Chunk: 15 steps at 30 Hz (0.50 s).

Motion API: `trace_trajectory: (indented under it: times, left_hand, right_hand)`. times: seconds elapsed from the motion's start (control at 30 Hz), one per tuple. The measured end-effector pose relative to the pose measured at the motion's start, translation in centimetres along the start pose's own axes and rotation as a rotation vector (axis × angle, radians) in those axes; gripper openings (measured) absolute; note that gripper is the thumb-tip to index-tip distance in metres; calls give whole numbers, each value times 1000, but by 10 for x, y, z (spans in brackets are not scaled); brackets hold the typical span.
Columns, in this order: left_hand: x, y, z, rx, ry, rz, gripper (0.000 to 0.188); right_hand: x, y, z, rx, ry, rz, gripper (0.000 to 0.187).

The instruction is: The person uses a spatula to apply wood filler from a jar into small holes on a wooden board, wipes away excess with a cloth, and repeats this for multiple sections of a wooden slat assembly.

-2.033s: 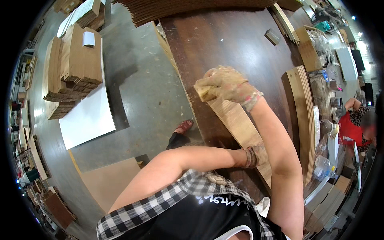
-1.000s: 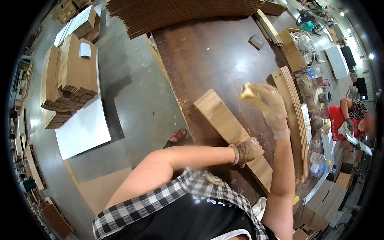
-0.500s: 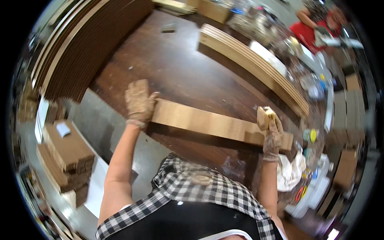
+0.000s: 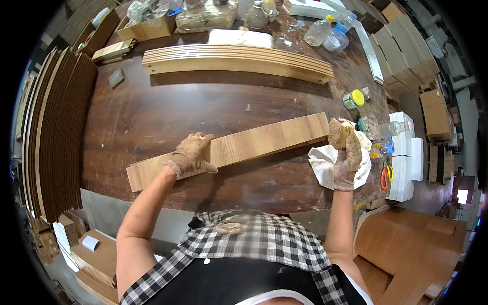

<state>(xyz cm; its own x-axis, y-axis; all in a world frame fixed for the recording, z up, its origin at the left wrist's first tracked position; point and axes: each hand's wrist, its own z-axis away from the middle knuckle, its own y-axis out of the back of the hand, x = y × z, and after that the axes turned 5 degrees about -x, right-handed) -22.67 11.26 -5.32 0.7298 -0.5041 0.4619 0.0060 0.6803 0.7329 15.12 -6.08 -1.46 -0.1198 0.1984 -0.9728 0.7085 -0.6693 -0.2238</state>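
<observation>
A pale wooden board (image 4: 272, 138) lies slanted on the dark table in front of me, its right end farther away. A second edge shows beneath it, as if another board lies slightly offset under it. My left hand (image 4: 190, 155), in a stained glove, spans the board's width left of the middle, fingers at the far edge and thumb at the near one. Beyond the board's right end, my gloved right hand (image 4: 347, 161) is raised, gripping a tan, sponge-like pad (image 4: 336, 133). A crumpled white cloth (image 4: 321, 163) lies under and around that hand.
Several grooved wooden strips (image 4: 236, 60) stand together across the table's far side. Tall stacked panels (image 4: 63, 132) border the left. Near the right edge are a yellow-lidded jar (image 4: 354, 98), plastic bottles (image 4: 320, 31) and red-and-yellow scissors (image 4: 387, 177). A small grey block (image 4: 116, 78) sits far left.
The view has turned and levelled toward the table. My left hand has gone from the board's left end to a grip farther along it. The pad stays in my right hand, now past the board's end.
</observation>
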Motion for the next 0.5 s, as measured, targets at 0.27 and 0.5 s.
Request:
trace_trajectory:
  times: [0.27, 0.5]
  left_hand:
    - [-10, -36, 8, 18, -106, 140, 101]
    - [33, -48, 43, -230, 112, 294, 73]
  right_hand:
    - [11, 13, -2, 43, -42, -22, 37]
    - [23, 22, -17, 67, -26, -50, 32]
